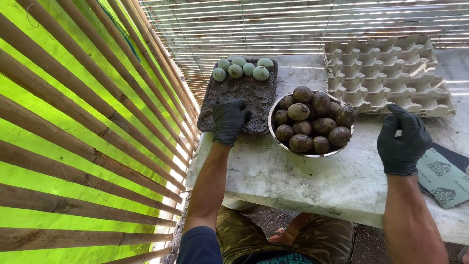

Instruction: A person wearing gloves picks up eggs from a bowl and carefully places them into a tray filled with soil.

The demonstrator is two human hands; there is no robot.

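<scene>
Wall, left: a slatted screen of bamboo poles (88,122) ran slantwise across the view, with bright green showing through the gaps.
Wall, far side: thinner horizontal slats (293,24) stood behind the table, and daylight came between them in stripes.
Table: a pale, stained stone slab (312,181) with a worn front edge stood against the slats.
Floor: dark bare earth (278,220) lay under the table's edge.
Light: strong daylight fell from outside and was brightest at the gap low on the left, where the poles met the table; thin bars of sun lay on the far part of the slab.
</scene>
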